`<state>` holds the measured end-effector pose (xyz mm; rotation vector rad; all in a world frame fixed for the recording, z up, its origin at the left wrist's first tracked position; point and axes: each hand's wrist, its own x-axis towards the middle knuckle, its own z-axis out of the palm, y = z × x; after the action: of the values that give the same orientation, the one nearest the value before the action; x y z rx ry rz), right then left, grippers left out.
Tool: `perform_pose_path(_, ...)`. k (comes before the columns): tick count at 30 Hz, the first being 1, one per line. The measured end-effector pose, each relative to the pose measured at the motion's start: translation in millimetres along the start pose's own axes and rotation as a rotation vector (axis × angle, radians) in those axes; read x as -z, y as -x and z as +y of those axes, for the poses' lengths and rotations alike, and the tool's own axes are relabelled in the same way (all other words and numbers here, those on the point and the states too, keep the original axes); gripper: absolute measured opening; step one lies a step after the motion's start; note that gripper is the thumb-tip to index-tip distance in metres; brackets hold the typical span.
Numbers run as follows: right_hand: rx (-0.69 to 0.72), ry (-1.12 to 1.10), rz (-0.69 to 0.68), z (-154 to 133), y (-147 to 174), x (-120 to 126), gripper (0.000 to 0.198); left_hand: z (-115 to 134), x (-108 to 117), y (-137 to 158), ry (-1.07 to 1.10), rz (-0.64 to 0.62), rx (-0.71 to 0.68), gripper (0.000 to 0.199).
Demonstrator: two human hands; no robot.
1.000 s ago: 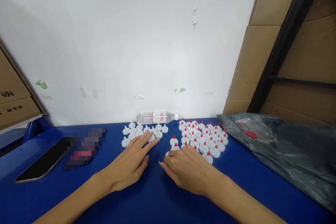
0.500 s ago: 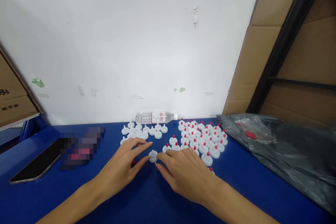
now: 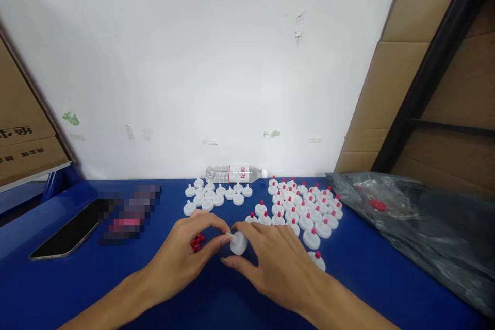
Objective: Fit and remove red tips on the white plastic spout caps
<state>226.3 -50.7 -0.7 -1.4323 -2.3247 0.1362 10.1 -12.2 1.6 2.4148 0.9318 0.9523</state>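
Observation:
My left hand (image 3: 193,250) pinches the narrow spout of a round white nozzle cap (image 3: 238,243) between thumb and index finger. The cap is tilted, its bare spout pointing left. My right hand (image 3: 278,252) is curled around the cap's wide base, the index finger behind it and the thumb in front. Beside my left palm lies a small heap of red tips (image 3: 197,242), partly hidden by the hand. To the right stand many white caps with red tips (image 3: 311,238). Further back on the left are several white caps with bare spouts (image 3: 208,203).
A clear plastic bottle (image 3: 236,173) lies along the wall. On the left of the blue table (image 3: 154,314) are a phone (image 3: 71,232) and a pixelated item (image 3: 129,216). Dark plastic sheeting (image 3: 410,232) with a clear bag of red pieces (image 3: 378,204) covers the right side.
The white nozzle cap, upright between my hands before, is now tilted with its spout to the left. My left fingers have closed on the spout. The view has shifted slightly left.

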Motion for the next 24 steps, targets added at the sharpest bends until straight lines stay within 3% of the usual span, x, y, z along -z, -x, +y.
perform_pose_path(3, -0.032, -0.001, 0.015, -2.1, -0.3, 1.1, 0.022, -2.1, 12.1, -4.6, -0.086, -0.011, -0.1, 0.009)
perform_pose_path(6, -0.054, 0.037, 0.033, -2.9, -0.7, 1.9, 0.027, -5.1, 26.0, -10.0, -0.359, -0.113, -0.232, 0.013)
perform_pose_path(10, -0.038, 0.086, -0.001, -2.3, -1.7, 0.2, 0.027, -7.0, 36.9, -11.4, -0.562, -0.291, -0.159, 0.012)
perform_pose_path(13, -0.025, 0.107, -0.021, -1.6, -2.2, -1.9, 0.028, -11.0, 36.6, -8.2, -0.59, -0.326, -0.117, 0.014)
perform_pose_path(24, -0.013, 0.118, -0.026, 0.3, -0.5, -5.0, 0.028, -22.1, 30.4, -9.9, -0.596, -0.378, -0.166, 0.026)
